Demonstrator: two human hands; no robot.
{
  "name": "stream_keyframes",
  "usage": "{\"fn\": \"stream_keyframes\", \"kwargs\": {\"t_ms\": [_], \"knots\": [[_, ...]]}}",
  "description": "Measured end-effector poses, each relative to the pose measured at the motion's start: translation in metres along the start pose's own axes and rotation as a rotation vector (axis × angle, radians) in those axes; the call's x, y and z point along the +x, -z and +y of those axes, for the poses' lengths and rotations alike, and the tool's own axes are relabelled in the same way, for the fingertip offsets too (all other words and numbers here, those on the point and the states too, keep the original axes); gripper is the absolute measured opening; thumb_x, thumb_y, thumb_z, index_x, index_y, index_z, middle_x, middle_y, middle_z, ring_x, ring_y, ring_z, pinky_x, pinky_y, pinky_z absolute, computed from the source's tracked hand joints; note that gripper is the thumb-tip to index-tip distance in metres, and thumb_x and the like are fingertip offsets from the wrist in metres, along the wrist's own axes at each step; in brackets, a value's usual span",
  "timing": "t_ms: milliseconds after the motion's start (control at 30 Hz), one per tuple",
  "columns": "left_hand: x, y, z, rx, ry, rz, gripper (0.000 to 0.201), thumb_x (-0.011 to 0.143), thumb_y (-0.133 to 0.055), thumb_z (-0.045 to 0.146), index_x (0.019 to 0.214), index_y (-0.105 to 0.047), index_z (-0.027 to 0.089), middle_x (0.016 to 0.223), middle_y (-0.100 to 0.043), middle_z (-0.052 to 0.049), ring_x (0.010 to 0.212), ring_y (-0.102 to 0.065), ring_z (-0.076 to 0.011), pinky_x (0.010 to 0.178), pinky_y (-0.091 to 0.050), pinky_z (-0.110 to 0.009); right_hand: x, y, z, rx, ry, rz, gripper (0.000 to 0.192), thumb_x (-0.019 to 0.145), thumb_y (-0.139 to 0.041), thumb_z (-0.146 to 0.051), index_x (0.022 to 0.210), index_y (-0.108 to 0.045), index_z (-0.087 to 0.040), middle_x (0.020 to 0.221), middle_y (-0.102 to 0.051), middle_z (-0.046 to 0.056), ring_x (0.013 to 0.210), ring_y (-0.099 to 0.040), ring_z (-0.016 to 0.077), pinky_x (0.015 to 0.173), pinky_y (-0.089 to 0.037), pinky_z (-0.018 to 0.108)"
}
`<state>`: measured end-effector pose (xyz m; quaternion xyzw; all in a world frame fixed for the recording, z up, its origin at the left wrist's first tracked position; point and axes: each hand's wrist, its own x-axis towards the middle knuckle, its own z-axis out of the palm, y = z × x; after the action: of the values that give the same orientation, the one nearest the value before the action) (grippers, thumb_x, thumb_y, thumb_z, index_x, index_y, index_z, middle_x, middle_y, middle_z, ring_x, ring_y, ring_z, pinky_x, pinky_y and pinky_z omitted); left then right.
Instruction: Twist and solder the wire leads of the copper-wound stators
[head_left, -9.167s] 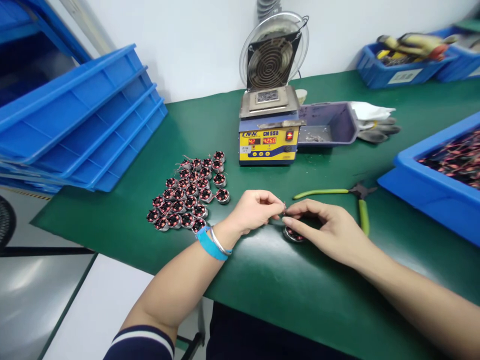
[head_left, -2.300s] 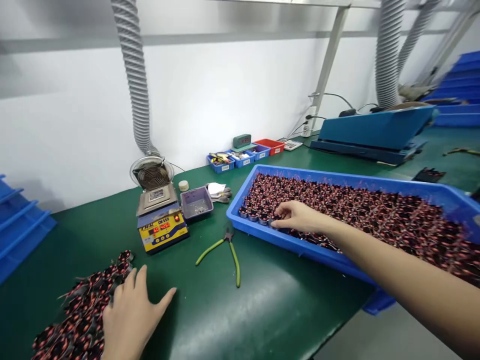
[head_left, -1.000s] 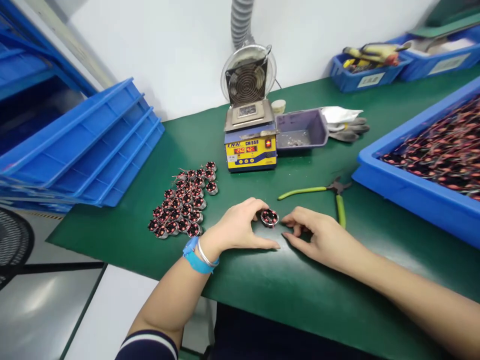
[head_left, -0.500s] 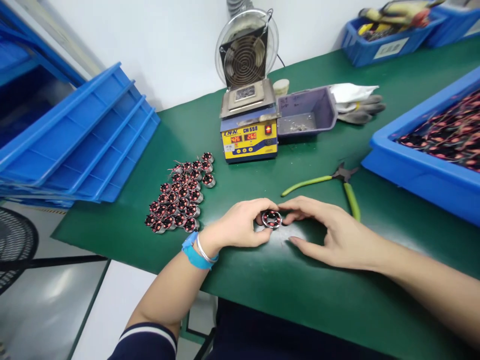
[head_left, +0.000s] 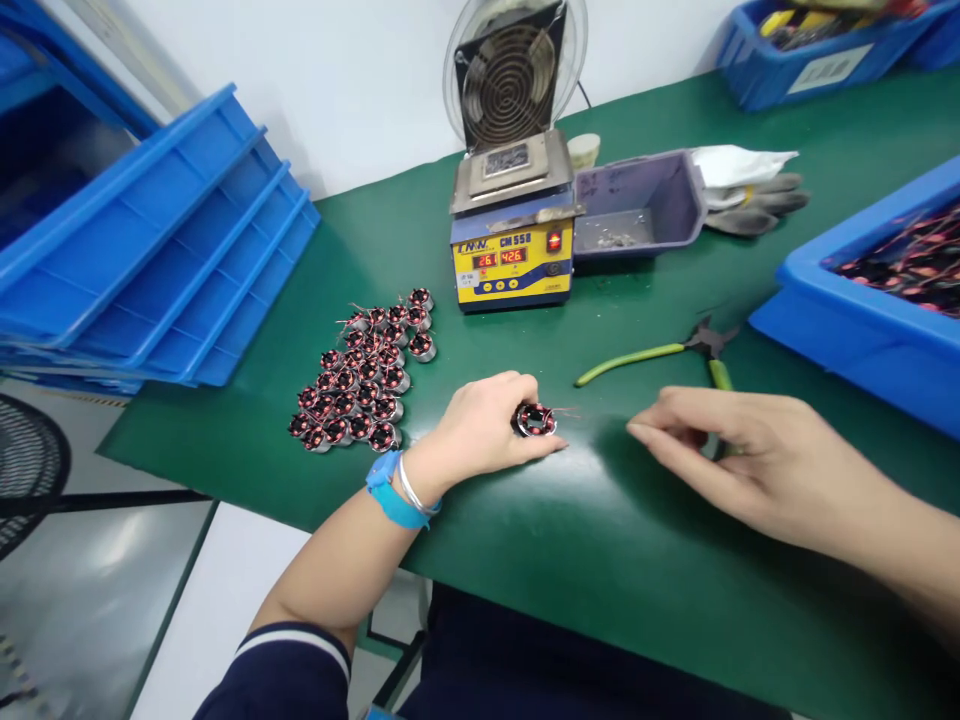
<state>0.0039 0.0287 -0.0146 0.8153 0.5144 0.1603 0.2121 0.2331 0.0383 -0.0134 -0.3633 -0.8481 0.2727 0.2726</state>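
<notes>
My left hand [head_left: 491,425] is closed around a small wound motor stator [head_left: 537,421], its fingers on the far side and its thumb along the near side. The stator has a silvery rim, black inner parts and copper coils. Thin copper wires [head_left: 564,412] stick out from it to the right. My right hand [head_left: 720,455] is above the table, apart from the stator, with thumb and index fingertip pressed together. Nothing shows at that pinch. Green-handled cutting pliers [head_left: 637,362] lie behind the right hand, which partly hides one handle.
Several similar stators [head_left: 352,380] stand grouped on the green table [head_left: 480,530] at left. Behind are a yellow-fronted solder pot [head_left: 514,270], a grey-purple bin [head_left: 641,200] and gloves [head_left: 757,205]. A blue tray [head_left: 847,335] of wired parts stands right; blue crates [head_left: 157,250] lean left.
My right hand has drawn back to the right from the stator, and its thumb and index finger have closed together. Copper wires now show beside the stator. The camera view has shifted slightly.
</notes>
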Motion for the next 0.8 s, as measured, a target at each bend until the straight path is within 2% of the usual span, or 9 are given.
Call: {"fn": "stream_keyframes", "kwargs": {"t_ms": [100, 200, 300, 367, 567, 667, 800], "knots": [[0.001, 0.000, 0.000, -0.028, -0.033, -0.021, 0.035, 0.072, -0.069, 0.046, 0.075, -0.048, 0.018, 0.075, -0.054, 0.001, 0.067, -0.048, -0.0119, 0.060, -0.037, -0.025, 0.006, -0.003, 0.002, 0.027, -0.085, 0.091, 0.026, 0.087, -0.051, -0.044, 0.081, -0.062, -0.021, 0.073, -0.065, 0.005, 0.061, -0.060, 0.0170, 0.059, -0.048, 0.030], [0.001, -0.002, 0.002, -0.030, -0.046, -0.041, 0.034, 0.073, -0.067, 0.047, 0.076, -0.048, 0.018, 0.076, -0.054, 0.001, 0.068, -0.048, -0.0122, 0.060, -0.037, -0.025, 0.014, -0.018, 0.003, 0.063, -0.095, 0.041, 0.032, 0.085, -0.053, -0.048, 0.098, -0.062, -0.020, 0.094, -0.068, 0.009, 0.083, -0.064, 0.0228, 0.073, -0.050, 0.035], [0.000, -0.003, 0.004, -0.030, -0.050, -0.043, 0.032, 0.074, -0.066, 0.046, 0.077, -0.049, 0.019, 0.077, -0.054, 0.001, 0.069, -0.049, -0.0126, 0.060, -0.037, -0.025, 0.018, -0.029, 0.002, 0.062, -0.064, -0.068, 0.028, 0.089, -0.047, -0.043, 0.083, -0.063, -0.021, 0.080, -0.067, 0.007, 0.073, -0.062, 0.0199, 0.068, -0.048, 0.033], [-0.001, -0.004, 0.005, -0.023, -0.053, -0.047, 0.032, 0.075, -0.066, 0.045, 0.077, -0.048, 0.019, 0.077, -0.054, 0.001, 0.069, -0.050, -0.0126, 0.060, -0.036, -0.025, 0.018, -0.032, 0.000, 0.042, -0.026, -0.055, 0.029, 0.091, -0.044, -0.039, 0.075, -0.061, -0.021, 0.072, -0.064, 0.005, 0.067, -0.059, 0.0181, 0.066, -0.045, 0.033], [-0.002, -0.002, 0.011, 0.040, -0.029, -0.064, 0.032, 0.075, -0.067, 0.044, 0.077, -0.049, 0.018, 0.077, -0.056, 0.000, 0.069, -0.050, -0.0129, 0.058, -0.034, -0.026, 0.014, -0.031, -0.002, -0.060, 0.126, 0.076, 0.022, 0.091, -0.046, -0.032, 0.077, -0.059, -0.022, 0.075, -0.065, 0.004, 0.073, -0.060, 0.0196, 0.072, -0.041, 0.036], [-0.003, -0.002, 0.013, 0.082, 0.011, -0.051, 0.034, 0.074, -0.067, 0.046, 0.077, -0.049, 0.018, 0.077, -0.056, 0.000, 0.069, -0.051, -0.0133, 0.058, -0.034, -0.026, 0.013, -0.027, -0.001, -0.114, 0.175, 0.063, 0.020, 0.091, -0.047, -0.032, 0.077, -0.058, -0.022, 0.076, -0.066, 0.004, 0.074, -0.061, 0.0205, 0.073, -0.041, 0.038], [-0.003, -0.005, 0.014, 0.138, 0.072, -0.041, 0.037, 0.073, -0.065, 0.051, 0.075, -0.049, 0.018, 0.076, -0.057, -0.001, 0.069, -0.053, -0.0145, 0.058, -0.034, -0.026, 0.010, -0.017, 0.003, -0.154, 0.153, 0.012, 0.023, 0.091, -0.046, -0.037, 0.075, -0.056, -0.024, 0.073, -0.065, 0.004, 0.071, -0.061, 0.0221, 0.068, -0.044, 0.039]]}}
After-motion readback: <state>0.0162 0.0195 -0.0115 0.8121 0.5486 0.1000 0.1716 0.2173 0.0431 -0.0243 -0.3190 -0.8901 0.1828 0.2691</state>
